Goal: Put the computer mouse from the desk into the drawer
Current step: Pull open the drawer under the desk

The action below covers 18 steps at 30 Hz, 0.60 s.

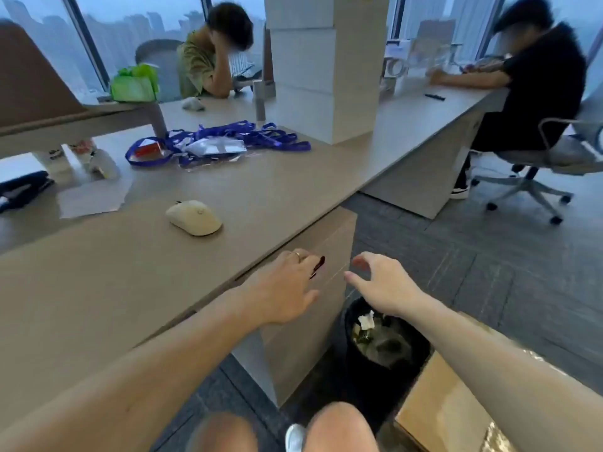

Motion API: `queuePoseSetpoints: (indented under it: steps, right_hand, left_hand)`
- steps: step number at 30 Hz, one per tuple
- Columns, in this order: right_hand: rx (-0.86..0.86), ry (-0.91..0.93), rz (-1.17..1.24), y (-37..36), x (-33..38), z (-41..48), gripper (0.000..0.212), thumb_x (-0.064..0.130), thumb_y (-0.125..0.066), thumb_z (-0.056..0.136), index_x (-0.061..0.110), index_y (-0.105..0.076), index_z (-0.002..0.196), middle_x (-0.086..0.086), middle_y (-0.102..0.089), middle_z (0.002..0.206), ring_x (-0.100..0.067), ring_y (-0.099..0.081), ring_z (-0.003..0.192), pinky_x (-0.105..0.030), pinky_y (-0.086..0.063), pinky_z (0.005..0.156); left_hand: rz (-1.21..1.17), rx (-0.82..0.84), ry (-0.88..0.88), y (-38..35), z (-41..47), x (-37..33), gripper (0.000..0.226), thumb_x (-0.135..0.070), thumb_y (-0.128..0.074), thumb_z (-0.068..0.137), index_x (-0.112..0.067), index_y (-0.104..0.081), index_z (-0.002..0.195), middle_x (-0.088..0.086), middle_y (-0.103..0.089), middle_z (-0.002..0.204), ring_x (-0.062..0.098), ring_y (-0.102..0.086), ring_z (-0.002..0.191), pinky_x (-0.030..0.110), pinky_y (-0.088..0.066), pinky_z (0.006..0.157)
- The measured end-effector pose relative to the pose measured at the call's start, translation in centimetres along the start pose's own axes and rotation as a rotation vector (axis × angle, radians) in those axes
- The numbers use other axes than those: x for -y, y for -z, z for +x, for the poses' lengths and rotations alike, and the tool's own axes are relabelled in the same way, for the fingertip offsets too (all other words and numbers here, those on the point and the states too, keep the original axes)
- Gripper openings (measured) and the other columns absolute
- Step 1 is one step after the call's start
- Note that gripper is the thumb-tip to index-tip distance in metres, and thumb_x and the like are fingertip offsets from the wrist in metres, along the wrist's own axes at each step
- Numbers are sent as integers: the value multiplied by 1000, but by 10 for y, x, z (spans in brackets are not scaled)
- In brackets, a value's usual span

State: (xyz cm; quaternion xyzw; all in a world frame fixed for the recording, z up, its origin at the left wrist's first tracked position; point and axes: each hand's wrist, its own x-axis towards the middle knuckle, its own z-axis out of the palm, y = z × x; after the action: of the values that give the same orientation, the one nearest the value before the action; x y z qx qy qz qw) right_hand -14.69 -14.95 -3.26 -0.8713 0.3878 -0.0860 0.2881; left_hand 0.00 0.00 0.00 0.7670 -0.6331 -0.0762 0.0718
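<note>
From the head camera, the cream computer mouse (pixel 194 217) is seen lying untouched on the desk (pixel 98 288), well apart from both hands. The left hand (pixel 280 288) is reached to the shut drawer (pixel 329 256), fingers at its dark handle (pixel 318 266). The right hand (pixel 381 283) is held empty beside it, fingers loosely curled apart, above a black wastebasket (pixel 385 340).

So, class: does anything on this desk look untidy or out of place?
Yes. A tangle of blue lanyards sprawls in a loose heap mid-desk, and a sheet of paper lies askew near the left edge. The mouse sits neatly.
</note>
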Motion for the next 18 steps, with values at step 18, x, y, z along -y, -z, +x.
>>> queuePoseSetpoints:
  steps: [18]
  right_hand:
    - [92,-520,1100,-117,27,78,11,15,-44,106,6,-49,100,-10,-55,71,-22,-56,61,-27,-57,47]
  left_hand:
    - [452,-14,290,-48,15,8,64,-15,-41,97,1,-13,153,19,-32,150,35,-33,132,41,-35,103]
